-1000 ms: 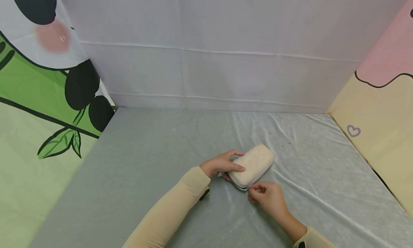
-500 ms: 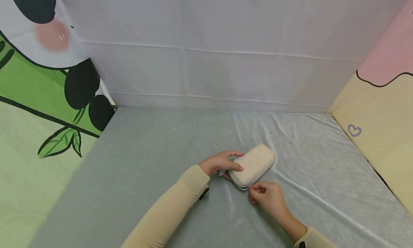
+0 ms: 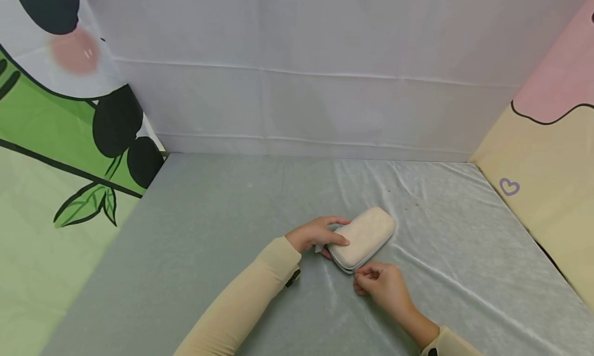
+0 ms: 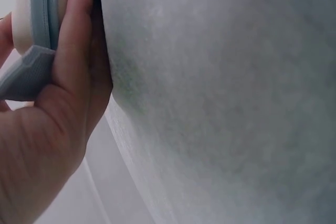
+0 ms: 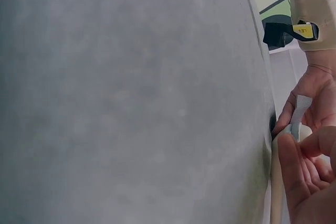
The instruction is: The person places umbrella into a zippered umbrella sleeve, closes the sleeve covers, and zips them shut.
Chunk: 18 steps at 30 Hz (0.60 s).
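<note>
A cream zippered case [image 3: 366,237] with rounded corners lies slantwise on the grey cloth in the head view. Its blue-grey zipper band [image 4: 43,9] runs round the side. My left hand [image 3: 316,234] grips the left end, thumb on top and fingers along the underside. Beside that palm a grey ribbed fabric tab [image 4: 29,74] sticks out from the case. At the near corner my right hand [image 3: 384,286] has thumb and forefinger pinched together on the zipper pull, which the fingertips mostly hide.
Grey velvety cloth [image 3: 223,206] covers the table, with creases on the right. A pale wall sheet [image 3: 301,108] stands behind, and printed panels flank both sides. Several small brown specks lie beyond the case. A black wrist strap [image 5: 286,32] shows on the left sleeve.
My right hand has shifted slightly left along the near corner of the case. The left hand and the case stay almost still.
</note>
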Available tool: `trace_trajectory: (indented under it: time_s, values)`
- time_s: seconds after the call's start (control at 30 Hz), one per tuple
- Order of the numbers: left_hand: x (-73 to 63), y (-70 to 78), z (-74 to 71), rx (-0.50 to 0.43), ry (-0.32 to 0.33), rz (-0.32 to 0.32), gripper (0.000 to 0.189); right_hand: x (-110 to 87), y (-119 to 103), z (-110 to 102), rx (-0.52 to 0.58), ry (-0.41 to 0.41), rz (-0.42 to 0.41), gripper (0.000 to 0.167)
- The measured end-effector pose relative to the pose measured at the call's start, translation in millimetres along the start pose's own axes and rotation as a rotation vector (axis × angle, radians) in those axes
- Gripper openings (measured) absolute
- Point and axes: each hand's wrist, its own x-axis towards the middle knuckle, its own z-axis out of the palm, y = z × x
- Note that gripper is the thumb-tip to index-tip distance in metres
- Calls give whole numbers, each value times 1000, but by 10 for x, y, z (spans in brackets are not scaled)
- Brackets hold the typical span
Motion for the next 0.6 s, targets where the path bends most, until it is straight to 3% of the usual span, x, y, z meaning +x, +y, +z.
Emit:
trace_trajectory:
  time_s: [0.6]
  values:
    - [-8, 19, 8, -3, 7, -15, 57, 8, -2, 48, 0, 2, -31, 5]
